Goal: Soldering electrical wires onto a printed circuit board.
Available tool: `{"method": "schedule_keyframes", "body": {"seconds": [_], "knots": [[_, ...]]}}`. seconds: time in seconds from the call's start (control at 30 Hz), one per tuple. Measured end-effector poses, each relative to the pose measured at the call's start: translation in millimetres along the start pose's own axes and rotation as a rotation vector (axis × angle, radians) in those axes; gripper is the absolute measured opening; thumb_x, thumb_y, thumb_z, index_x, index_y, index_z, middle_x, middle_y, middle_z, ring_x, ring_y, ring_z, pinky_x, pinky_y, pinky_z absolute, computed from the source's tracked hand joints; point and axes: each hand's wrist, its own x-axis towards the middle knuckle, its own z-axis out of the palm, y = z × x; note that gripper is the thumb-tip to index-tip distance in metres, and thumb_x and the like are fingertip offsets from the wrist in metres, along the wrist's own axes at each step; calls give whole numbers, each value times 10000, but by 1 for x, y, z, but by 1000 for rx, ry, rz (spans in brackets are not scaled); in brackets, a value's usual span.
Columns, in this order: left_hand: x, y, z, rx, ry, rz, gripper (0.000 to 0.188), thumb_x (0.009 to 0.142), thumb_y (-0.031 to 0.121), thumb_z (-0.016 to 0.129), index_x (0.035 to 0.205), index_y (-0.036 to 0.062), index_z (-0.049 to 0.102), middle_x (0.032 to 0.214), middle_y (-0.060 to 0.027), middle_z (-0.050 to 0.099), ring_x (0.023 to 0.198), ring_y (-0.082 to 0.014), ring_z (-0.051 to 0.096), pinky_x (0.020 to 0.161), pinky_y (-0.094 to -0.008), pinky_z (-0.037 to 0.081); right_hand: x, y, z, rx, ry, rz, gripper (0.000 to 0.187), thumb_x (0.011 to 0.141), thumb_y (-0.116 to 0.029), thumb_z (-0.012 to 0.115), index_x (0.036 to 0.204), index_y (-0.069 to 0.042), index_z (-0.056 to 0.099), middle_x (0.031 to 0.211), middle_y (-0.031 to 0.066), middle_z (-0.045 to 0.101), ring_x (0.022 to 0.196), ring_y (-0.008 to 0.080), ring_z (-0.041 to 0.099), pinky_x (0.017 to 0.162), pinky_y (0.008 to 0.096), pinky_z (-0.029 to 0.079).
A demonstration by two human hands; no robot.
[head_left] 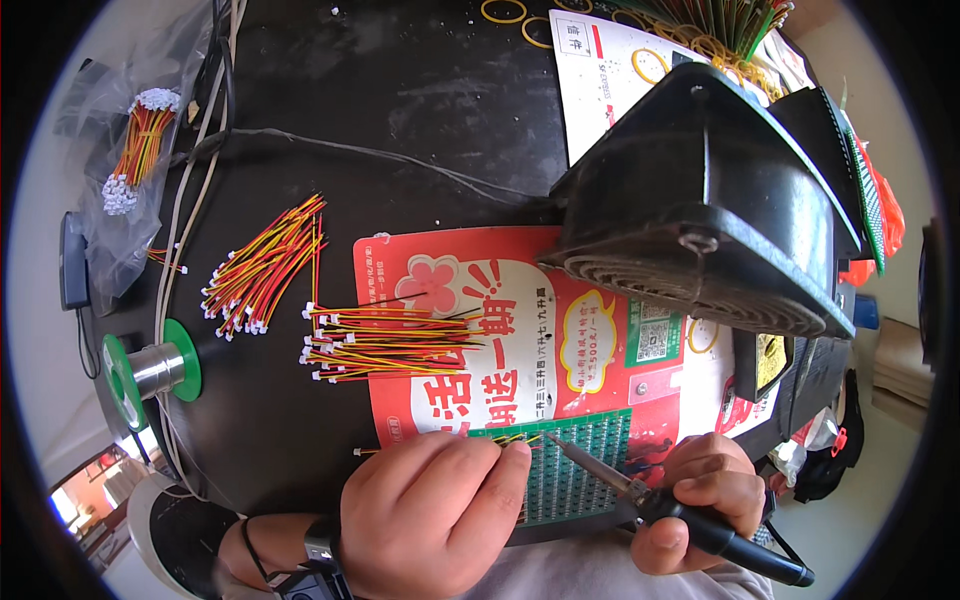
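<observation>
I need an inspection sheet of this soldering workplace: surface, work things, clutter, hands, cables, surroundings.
Surface: black table, red printed sheet on it.
Work things: green circuit board; soldering iron; wire lead at the board.
Clutter: two loose wire bundles; solder spool; black fan; rubber bands; bagged wires.
Hands: left hand pinches the wire lead; right hand grips the soldering iron.
Cables: grey cable across the table.
Surroundings: floor, partly seen.
</observation>
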Motion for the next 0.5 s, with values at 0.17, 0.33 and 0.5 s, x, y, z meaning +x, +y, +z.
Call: {"method": "schedule_keyframes", "body": {"seconds": [0.17,0.33,0.5], "knots": [[0,1,1,-2,0,-1,283,656,-74,703,939,-63,709,787,-96,607,597,-227,598,499,-324,494,3,0,0,-2,-45,-11,375,843,-306,718,910,-18,488,569,43,480,471,146,484,462,268,416],[0,1,1,4,-5,-17,280,663,-77,711,943,-71,703,782,-97,601,591,-223,592,497,-324,490,7,-1,-4,10,-141,15,375,837,-300,725,912,-21,485,567,38,480,472,148,486,466,272,426],[0,0,1,5,-6,2,272,669,-74,711,941,-78,699,781,-100,599,592,-222,592,498,-324,491,5,-4,-2,-42,-89,-8,382,830,-307,729,913,-28,482,565,31,476,471,146,476,469,275,425]]}}
